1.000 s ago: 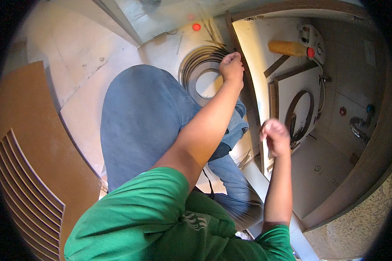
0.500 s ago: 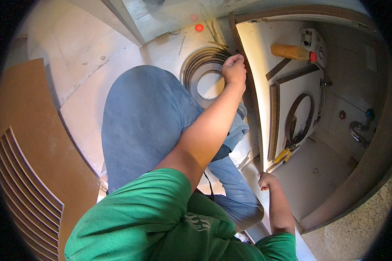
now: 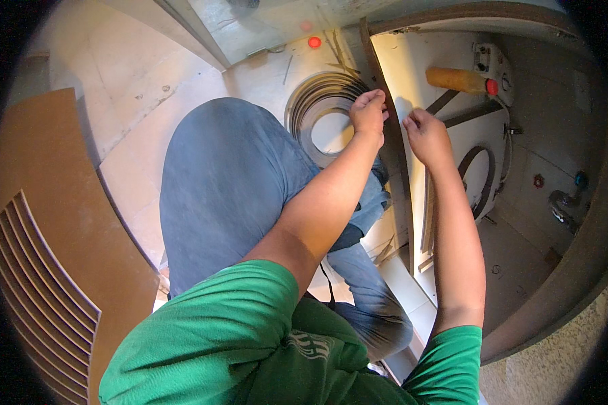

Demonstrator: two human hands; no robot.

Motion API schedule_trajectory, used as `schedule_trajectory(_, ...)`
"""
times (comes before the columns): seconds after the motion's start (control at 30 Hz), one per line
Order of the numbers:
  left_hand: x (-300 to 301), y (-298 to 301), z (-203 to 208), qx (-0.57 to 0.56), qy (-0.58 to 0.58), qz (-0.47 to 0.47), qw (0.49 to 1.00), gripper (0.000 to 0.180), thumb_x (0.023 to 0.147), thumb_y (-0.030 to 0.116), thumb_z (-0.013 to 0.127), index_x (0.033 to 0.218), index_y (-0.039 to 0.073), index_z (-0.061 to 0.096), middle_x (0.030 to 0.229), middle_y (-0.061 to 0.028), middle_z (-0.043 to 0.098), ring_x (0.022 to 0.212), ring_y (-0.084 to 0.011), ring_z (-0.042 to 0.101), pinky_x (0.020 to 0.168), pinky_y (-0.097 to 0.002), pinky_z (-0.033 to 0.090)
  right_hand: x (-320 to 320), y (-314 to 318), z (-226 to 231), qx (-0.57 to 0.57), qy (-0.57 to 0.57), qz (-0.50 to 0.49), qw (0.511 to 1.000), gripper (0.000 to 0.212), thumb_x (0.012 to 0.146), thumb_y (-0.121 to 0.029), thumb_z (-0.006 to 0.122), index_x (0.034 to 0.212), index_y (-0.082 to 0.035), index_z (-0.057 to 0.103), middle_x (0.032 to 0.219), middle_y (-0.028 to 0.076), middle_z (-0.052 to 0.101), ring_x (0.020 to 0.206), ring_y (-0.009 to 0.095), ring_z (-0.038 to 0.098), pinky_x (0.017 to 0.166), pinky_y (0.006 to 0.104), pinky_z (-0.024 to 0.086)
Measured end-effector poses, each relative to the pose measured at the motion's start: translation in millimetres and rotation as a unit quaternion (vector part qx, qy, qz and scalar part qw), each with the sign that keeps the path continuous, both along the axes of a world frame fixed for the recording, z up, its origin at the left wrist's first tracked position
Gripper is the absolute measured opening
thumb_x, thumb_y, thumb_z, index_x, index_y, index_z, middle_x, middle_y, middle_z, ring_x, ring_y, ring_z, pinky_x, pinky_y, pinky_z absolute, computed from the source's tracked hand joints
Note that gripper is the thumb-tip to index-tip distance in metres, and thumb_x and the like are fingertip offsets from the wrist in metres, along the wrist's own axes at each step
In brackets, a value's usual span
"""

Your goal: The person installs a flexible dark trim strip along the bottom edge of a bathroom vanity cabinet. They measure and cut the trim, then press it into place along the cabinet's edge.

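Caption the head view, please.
Left hand and right hand near a cabinet's brown edge, a coiled strip nearby.

My left grip hides part of the right side of the strip coil. I cannot tell whether it or my right grip pinches anything. My right forearm covers part of the dark hoop. At left, the slatted brown board is cut off; at near right, so is the speckled surface.
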State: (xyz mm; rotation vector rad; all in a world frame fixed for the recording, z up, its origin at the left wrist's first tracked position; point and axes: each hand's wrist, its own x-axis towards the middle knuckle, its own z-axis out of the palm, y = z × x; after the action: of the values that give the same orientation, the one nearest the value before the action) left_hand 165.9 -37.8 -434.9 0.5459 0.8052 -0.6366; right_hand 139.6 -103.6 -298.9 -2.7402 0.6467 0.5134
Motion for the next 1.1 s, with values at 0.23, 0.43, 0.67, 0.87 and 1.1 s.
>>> schedule_trajectory(0.23,-1.1,2.4,-1.9,-0.015,0.007,-0.003,1.0,0.011,0.088,0.015,0.068,0.098,0.009,0.065,0.084,0.0003,0.062,0.072,-0.0128,0.056,0.062,-0.0288,0.048,28.3,12.0,-18.7,-0.033,0.03,0.014,0.999,0.02,0.086,-0.023,0.062,0.091,-0.004,0.061,0.092,0.02,0.067,0.088,0.04,0.064,0.076,0.049,0.05)
schedule_trajectory(0.43,-1.0,0.7,-0.4,-0.008,0.005,-0.007,1.0,0.013,0.088,0.016,0.069,0.097,0.01,0.065,0.084,0.0008,0.061,0.074,-0.013,0.056,0.064,-0.0305,0.048,26.5,10.3,-23.3,-0.046,0.022,0.013,0.999,0.02,0.086,-0.024,0.062,0.091,-0.005,0.062,0.09,0.02,0.067,0.087,0.04,0.064,0.074,0.0497,0.05)
schedule_trajectory(0.67,1.3,0.9,-3.1,-0.024,0.024,-0.027,0.999,0.015,0.088,0.02,0.07,0.1,0.012,0.064,0.087,0.0015,0.061,0.077,-0.0145,0.055,0.069,-0.0309,0.046,28.7,10.4,-30.4,-0.066,0.013,0.025,0.997,0.018,0.085,-0.022,0.06,0.092,-0.005,0.063,0.09,0.02,0.066,0.086,0.041,0.063,0.074,0.0501,0.049)
schedule_trajectory(0.87,1.2,1.5,-4.1,-0.059,0.031,-0.019,0.998,0.015,0.089,0.019,0.069,0.102,0.014,0.063,0.089,0.002,0.061,0.082,-0.0156,0.055,0.075,-0.0333,0.046,29.9,9.9,-32.3,-0.064,0.007,0.04,0.997,0.016,0.084,-0.02,0.059,0.093,-0.007,0.064,0.091,0.02,0.066,0.088,0.04,0.063,0.075,0.0491,0.05)
schedule_trajectory(1.1,16.7,0.8,-1.2,0.002,-0.028,-0.012,1.0,0.01,0.093,0.014,0.06,0.101,0.009,0.059,0.086,0.0003,0.06,0.069,-0.0133,0.057,0.062,-0.0274,0.045,27.0,5.5,-35.1,-0.029,0.017,-0.001,0.999,0.016,0.085,-0.02,0.059,0.096,-0.01,0.065,0.096,0.019,0.067,0.092,0.039,0.064,0.079,0.0474,0.05)
